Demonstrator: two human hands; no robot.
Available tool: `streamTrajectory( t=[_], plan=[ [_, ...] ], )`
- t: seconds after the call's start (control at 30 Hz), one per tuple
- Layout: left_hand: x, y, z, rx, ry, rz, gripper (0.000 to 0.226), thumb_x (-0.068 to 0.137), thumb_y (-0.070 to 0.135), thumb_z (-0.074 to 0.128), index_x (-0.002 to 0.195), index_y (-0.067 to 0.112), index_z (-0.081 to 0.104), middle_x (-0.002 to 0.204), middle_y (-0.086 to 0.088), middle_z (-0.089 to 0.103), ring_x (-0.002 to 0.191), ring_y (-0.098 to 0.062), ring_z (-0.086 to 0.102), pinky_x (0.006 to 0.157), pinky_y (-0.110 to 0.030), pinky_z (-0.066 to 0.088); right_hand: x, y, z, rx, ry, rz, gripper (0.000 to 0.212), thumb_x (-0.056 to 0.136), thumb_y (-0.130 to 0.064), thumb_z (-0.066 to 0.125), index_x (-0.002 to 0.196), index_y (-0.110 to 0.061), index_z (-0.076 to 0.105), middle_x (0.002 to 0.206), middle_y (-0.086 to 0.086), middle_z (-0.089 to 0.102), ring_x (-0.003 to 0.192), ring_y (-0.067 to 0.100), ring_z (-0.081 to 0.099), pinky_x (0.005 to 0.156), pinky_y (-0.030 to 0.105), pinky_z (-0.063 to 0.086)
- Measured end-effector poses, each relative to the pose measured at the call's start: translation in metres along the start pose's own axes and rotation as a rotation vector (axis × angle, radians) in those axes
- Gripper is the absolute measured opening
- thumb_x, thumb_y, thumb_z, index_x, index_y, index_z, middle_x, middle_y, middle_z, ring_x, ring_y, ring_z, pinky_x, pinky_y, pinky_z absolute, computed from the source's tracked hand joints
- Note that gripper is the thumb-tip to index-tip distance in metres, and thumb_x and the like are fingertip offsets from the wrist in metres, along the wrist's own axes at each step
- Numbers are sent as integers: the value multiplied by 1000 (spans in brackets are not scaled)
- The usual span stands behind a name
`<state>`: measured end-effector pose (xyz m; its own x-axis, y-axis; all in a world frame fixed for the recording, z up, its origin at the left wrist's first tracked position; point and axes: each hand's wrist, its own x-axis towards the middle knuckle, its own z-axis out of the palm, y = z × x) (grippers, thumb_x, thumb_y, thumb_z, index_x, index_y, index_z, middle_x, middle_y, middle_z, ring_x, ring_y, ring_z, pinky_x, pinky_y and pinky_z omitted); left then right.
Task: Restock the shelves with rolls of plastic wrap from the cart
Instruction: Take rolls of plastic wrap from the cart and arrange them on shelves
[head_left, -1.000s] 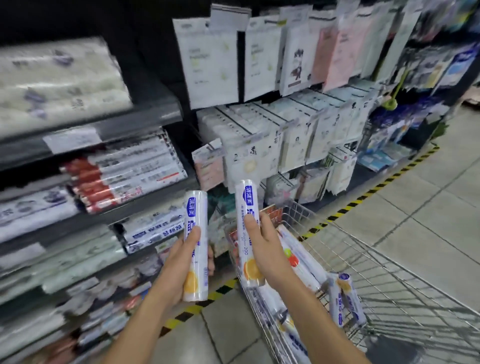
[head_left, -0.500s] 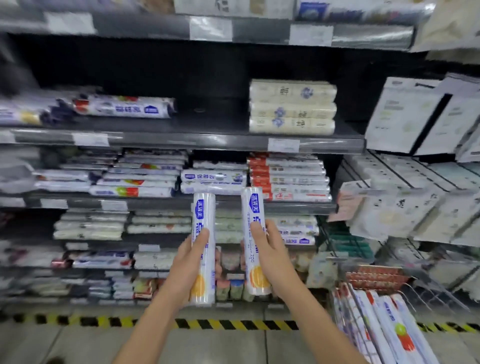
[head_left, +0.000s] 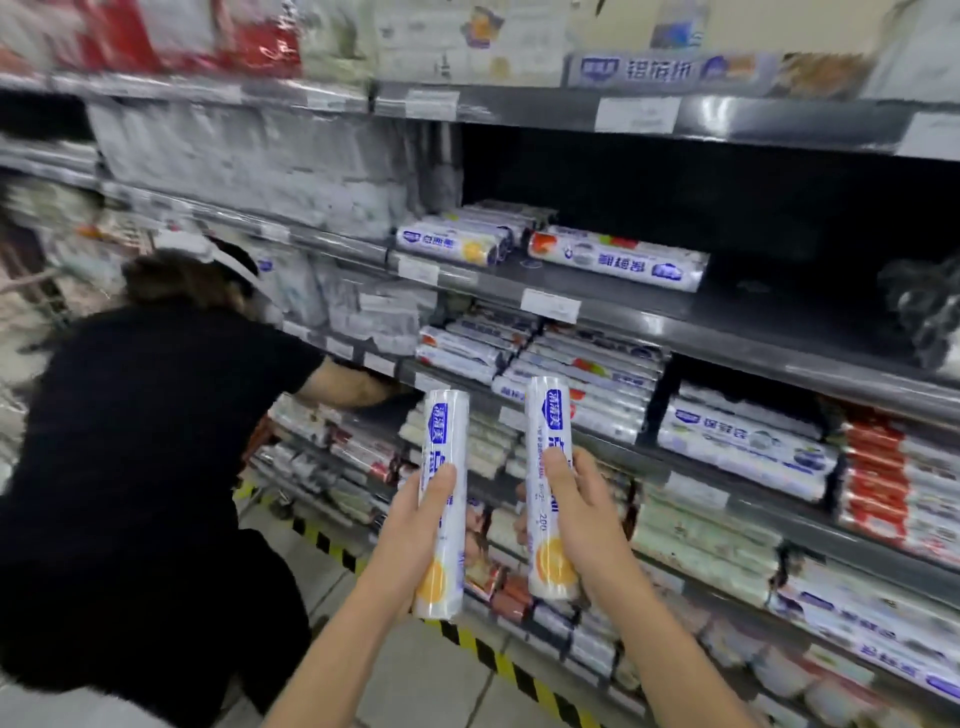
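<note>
Left hand (head_left: 415, 525) gripping upright plastic wrap roll (head_left: 441, 499), right hand (head_left: 576, 514) gripping second roll (head_left: 550, 483) (also upright), stocked shelves (head_left: 727, 343) behind

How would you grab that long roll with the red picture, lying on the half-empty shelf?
Take the long roll around its middle, coming from the front with your fingers over the top. It lies on its side along the front edge of the shelf, with open space above it. Its round body suits a wrap-around hold.
</note>
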<state>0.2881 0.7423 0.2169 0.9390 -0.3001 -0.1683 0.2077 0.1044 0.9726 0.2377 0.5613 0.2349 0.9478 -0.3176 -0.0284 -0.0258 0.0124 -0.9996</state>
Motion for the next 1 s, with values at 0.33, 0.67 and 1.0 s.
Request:
streamTrajectory(
  t=[0.33,0.67,1.0],
  plan=[
    [96,37,-18,-45,12,71,59,90,58,60,115,5,56,80,-19,64,60,-31,61,59,-39,53,113,-14,41,54,-67,-49,36,96,-55,54,122,-30,56,93,10,69,71,28,69,62,39,59],
    [216,90,-27,1,48,129,50,98,50,55,116,3,57,77,-15,65,60,-29,61,57,-38,56,247,-40,60,14,-109,-110,42,92,-64,55,125,-38,55,109,4,72,87,26,73,72,41,60],
    [313,121,-66,-14,3,136,59,98,52,54,118,-4,54,76,-15,64,59,-29,61,55,-36,53,344,-92,89,-316,-50,-240,32,94,-55,60,121,-37,54,114,-20,66,96,-2,66,79,25,52]
  ],
)
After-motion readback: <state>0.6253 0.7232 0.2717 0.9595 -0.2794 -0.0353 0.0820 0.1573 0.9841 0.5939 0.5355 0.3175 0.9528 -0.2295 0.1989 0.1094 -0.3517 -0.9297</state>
